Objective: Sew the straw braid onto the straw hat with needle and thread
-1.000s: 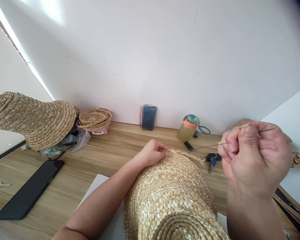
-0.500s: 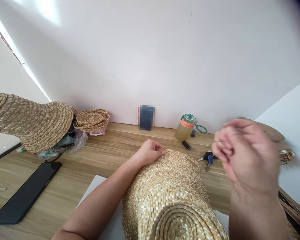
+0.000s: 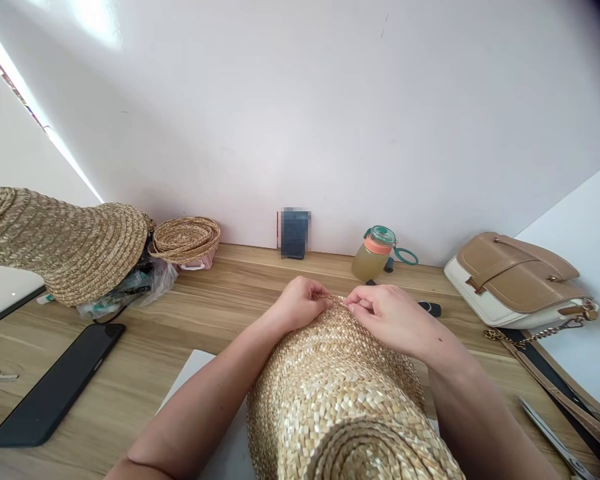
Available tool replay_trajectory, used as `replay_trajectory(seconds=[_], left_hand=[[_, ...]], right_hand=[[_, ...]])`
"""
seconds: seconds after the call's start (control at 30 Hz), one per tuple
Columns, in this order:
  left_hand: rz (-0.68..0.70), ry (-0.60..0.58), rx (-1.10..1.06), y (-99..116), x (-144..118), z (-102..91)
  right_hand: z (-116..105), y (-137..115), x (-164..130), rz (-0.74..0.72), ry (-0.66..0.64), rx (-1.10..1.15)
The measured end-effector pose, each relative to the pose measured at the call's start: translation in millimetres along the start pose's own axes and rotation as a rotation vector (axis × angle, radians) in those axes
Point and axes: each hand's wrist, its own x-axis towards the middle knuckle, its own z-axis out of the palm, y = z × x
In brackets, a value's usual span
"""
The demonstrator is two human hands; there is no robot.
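Note:
A woven straw hat (image 3: 320,387) lies in front of me, its coiled crown towards me and its brim edge at the far side. My left hand (image 3: 301,305) pinches that far edge between thumb and fingers. Close beside it, my right hand (image 3: 397,319) is closed in a pinch at the same edge. Whatever its fingertips hold is too small to make out. A dark thread spool (image 3: 371,283) lies just behind the right hand, mostly hidden by it.
On the left are another straw hat (image 3: 95,247), coiled straw braid (image 3: 185,237) and a black phone (image 3: 55,387). A drink bottle (image 3: 373,257) stands at the back. On the right are a handbag (image 3: 520,277) and scissors (image 3: 555,433). White paper (image 3: 193,367) lies under the hat.
My right hand has come down and left from its raised place at the right to the hat's brim edge, uncovering the handbag. The left hand keeps its pinch there.

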Motion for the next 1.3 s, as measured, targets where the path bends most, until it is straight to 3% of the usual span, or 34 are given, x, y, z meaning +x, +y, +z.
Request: replay_trajectory(seconds=[0.57,0.83,1.3], left_hand=[[0.014,0.032,0.074,-0.1,0.1,0.1],[0.002,0.061,0.153,3.2,-2.0,2.4],[0.08,0.149,0.25,5.8,-7.8,12.6]], right_hand=[[6.8,0.2,5.3,-0.012,0.038,-0.073],[15.6,-1.2,3.2,-0.008,0.078,-0.214],[22.3,1.1,3.1,-0.107,0.084,-0.101]])
